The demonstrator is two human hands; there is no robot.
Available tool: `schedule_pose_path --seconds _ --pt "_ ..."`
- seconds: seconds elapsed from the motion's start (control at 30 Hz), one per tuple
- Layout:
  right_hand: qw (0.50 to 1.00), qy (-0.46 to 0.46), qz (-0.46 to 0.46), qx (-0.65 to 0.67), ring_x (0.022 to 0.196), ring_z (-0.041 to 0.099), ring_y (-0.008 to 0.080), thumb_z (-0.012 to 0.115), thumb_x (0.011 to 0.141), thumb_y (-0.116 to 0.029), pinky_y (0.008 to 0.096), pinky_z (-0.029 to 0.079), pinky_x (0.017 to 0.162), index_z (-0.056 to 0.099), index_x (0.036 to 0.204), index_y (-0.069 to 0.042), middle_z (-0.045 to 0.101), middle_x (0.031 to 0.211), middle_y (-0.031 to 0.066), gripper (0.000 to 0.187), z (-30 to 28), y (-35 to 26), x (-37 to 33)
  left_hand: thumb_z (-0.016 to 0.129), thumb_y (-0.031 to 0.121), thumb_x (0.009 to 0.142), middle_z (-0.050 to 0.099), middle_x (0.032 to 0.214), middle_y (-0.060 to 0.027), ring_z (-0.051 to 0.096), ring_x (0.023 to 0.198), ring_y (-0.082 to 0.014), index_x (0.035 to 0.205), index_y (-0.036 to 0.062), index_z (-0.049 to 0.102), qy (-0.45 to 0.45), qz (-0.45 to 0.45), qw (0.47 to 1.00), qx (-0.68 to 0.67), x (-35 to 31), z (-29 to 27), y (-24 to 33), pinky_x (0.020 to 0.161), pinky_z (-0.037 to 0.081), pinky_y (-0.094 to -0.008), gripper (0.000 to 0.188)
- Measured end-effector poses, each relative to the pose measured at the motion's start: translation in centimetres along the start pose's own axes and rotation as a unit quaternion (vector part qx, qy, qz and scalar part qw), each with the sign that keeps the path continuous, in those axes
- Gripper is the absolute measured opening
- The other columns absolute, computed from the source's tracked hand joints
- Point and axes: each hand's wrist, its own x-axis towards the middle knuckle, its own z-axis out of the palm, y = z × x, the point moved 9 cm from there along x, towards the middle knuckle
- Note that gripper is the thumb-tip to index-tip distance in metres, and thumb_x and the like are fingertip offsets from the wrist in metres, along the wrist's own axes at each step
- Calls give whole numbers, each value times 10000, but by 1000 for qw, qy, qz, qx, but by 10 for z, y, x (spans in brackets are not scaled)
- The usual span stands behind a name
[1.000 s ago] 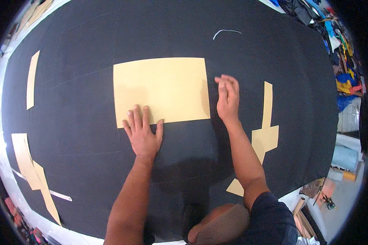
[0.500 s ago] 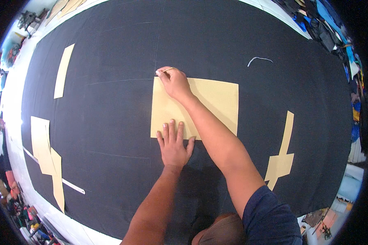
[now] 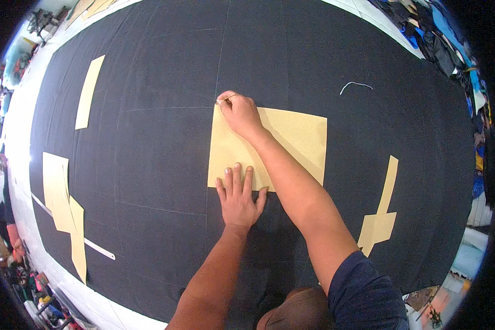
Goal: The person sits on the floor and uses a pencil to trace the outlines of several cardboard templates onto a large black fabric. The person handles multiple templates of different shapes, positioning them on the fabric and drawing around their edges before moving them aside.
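A rectangular tan card pattern piece [image 3: 300,143] lies flat on a wide spread of black cloth [image 3: 165,154]. My left hand [image 3: 241,201] is open, its fingers spread over the card's near edge, pressing it against the cloth. At the card's far left corner, my right hand [image 3: 240,110] pinches a small white piece of chalk [image 3: 219,102]. A thin, pale yellow sliver also shows at those fingers, and I cannot make out what it is. Thin chalk lines [image 3: 221,60] run away from that corner, one toward the far side and one to the left.
Left lie a narrow tan strip [image 3: 90,92], overlapping tan pattern pieces [image 3: 56,176] and a white ruler [image 3: 100,249] partly under them. Right are more tan pieces [image 3: 378,226] and a pale curved thread [image 3: 357,83]. Piled dark and blue fabric [image 3: 443,38] borders the far right.
The whole view has shifted slightly, so the card and both hands appear a little farther right. The chalk stays at the card's far left corner and the left hand keeps its place on the card.
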Motion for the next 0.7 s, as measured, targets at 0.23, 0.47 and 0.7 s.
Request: schedule_pose_path --seconds 0.23,0.47,0.7 --pt "995 51 -18 -78 936 727 344 603 989 -193 426 561 842 712 1077 -35 748 1008 179 212 -30 15 -16 563 552 982 375 1610 -178 304 1514 -398 1511 134 496 -7 -11 999 29 -1 3 -4 1227 163 -641 678" --pt "992 75 54 -84 935 731 332 593 994 -202 424 562 824 714 1072 -43 749 1006 177 214 -102 58 -46 558 554 987 363 1622 -175 285 1527 -392 1518 125 485 -2 -6 1000 30 -2 3 -3 1234 152 -633 687" --pt "990 43 67 -116 916 737 326 591 1008 -272 426 563 835 725 1128 -59 756 1025 181 279 -94 55 -44 613 514 964 338 1636 -191 254 1538 -411 1524 107 465 -11 0 1000 26 0 5 0 1247 129 -619 707"
